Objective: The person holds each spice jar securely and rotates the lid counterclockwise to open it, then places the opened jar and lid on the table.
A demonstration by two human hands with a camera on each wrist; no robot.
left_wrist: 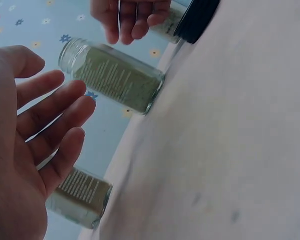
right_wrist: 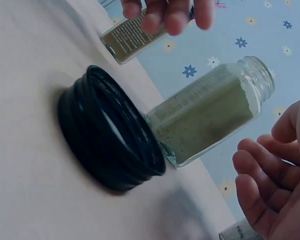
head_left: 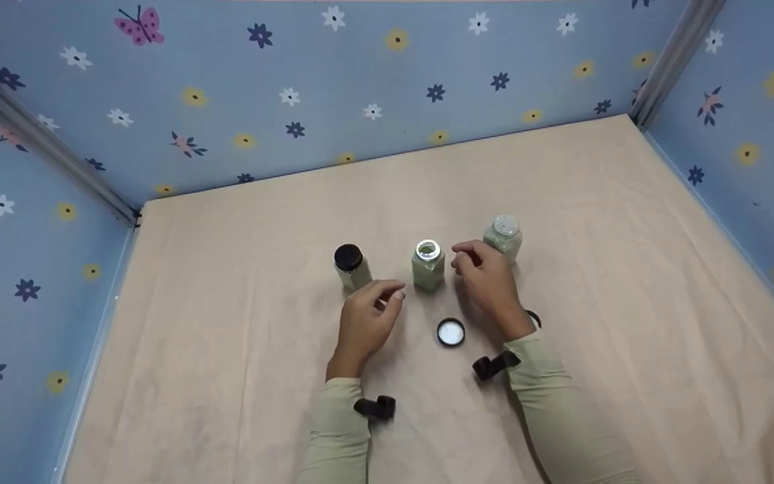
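A square glass jar of green powder (head_left: pixel 428 272) stands uncapped between the hands, its threaded mouth showing in the right wrist view (right_wrist: pixel 210 112). My left hand (head_left: pixel 368 323) hovers left of it with fingers loosely bent and holding nothing. Partly behind that hand stands a jar with a black cap (head_left: pixel 349 261). My right hand (head_left: pixel 489 279) is just right of the uncapped jar, fingers relaxed and nothing between them. Beyond it is a jar with a perforated shaker top (head_left: pixel 506 236). A black lid (head_left: pixel 451 333) lies liner up in front of the uncapped jar.
Another black lid (head_left: pixel 535 318) lies mostly hidden behind the right wrist. A beige cloth (head_left: pixel 226 323) with soft creases covers the table. Blue flowered panels (head_left: pixel 373 74) enclose the back and both sides.
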